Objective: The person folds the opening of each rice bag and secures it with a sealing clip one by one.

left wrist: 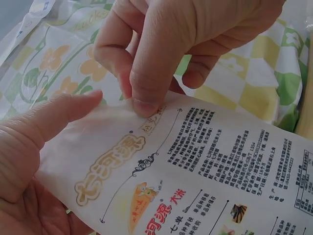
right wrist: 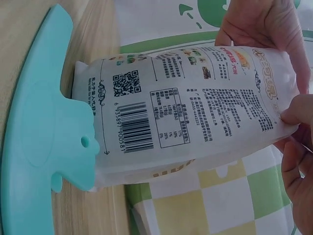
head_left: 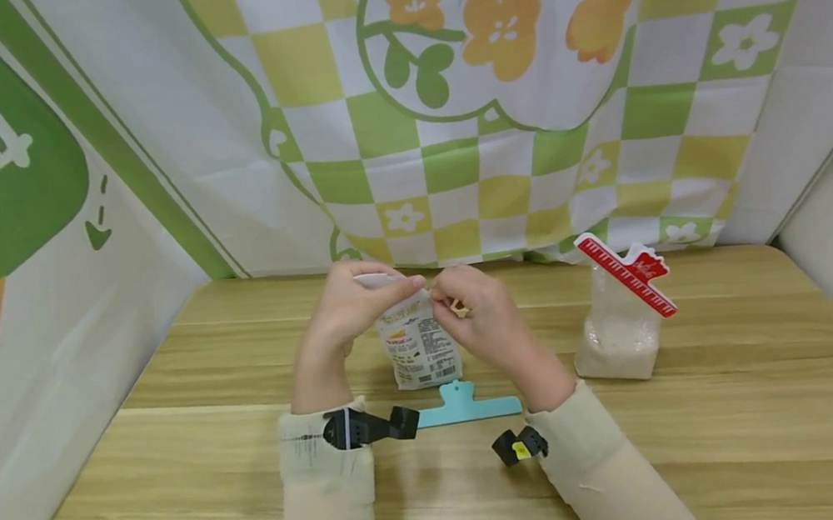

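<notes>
A white printed rice bag (head_left: 420, 343) stands upright on the table between both hands. My left hand (head_left: 349, 307) grips its top edge at the left, thumb laid along the front near the top. At the top right corner, my right hand (head_left: 483, 312) pinches the bag's edge between thumb and forefinger, clearly seen in the left wrist view, where the rice bag (left wrist: 195, 171) shows its printed front. A turquoise bag clip (head_left: 468, 406) lies on the table just in front of the bag. The right wrist view shows the clip (right wrist: 44, 127) close to the bag's barcode end.
To the right stands a clear bag of white grains (head_left: 616, 341), its top held by a red and white clip (head_left: 627, 275). The wooden table (head_left: 204, 481) ends at a patterned cloth backdrop (head_left: 452, 164). A small camera is strapped at each wrist.
</notes>
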Available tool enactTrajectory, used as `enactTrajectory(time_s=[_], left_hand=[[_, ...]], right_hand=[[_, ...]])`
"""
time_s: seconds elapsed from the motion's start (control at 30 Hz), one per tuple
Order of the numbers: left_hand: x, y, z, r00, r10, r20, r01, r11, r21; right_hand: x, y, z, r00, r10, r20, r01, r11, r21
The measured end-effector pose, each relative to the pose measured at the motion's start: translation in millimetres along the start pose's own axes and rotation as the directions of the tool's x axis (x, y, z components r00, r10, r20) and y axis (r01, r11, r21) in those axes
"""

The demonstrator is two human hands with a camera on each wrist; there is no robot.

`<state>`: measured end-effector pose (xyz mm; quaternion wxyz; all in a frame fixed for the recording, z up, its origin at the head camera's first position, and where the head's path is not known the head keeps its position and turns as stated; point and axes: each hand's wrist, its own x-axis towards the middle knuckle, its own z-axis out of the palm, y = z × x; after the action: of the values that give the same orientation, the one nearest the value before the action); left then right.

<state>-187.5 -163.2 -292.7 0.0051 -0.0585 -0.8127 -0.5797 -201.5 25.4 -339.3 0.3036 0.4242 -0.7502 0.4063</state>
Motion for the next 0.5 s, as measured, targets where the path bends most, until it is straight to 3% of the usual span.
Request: enactTrajectory(time_s=[0.17,0.3,0.37,0.5], left_hand=[[-1.3,2.4,-4.9,1.000,0.006,-0.010,-0.006,1.000,-0.005],[-2.0,3.6,-6.4,1.000,0.006,-0.014,-0.007,1.000,-0.015],[-2.4,3.5,-5.4,1.000,-0.002,-0.008,0.002,1.000,-0.022],[-1.7,2.3,-3.3,1.000,0.014,0.012,-0.014,1.000,-0.015]], right_hand=[[3,0,1.3,0.998,0.058,0.021,-0.059,0.998,0.034],[4,1,-1.5,0.980,0.179,0.088,-0.190,0.972,0.140],[3,1,-5.4,0.954,0.269,0.133,-0.294,0.928,0.228],[2,3,-12.5,0.883,0.416,0.216,-0.469,0.793,0.388]])
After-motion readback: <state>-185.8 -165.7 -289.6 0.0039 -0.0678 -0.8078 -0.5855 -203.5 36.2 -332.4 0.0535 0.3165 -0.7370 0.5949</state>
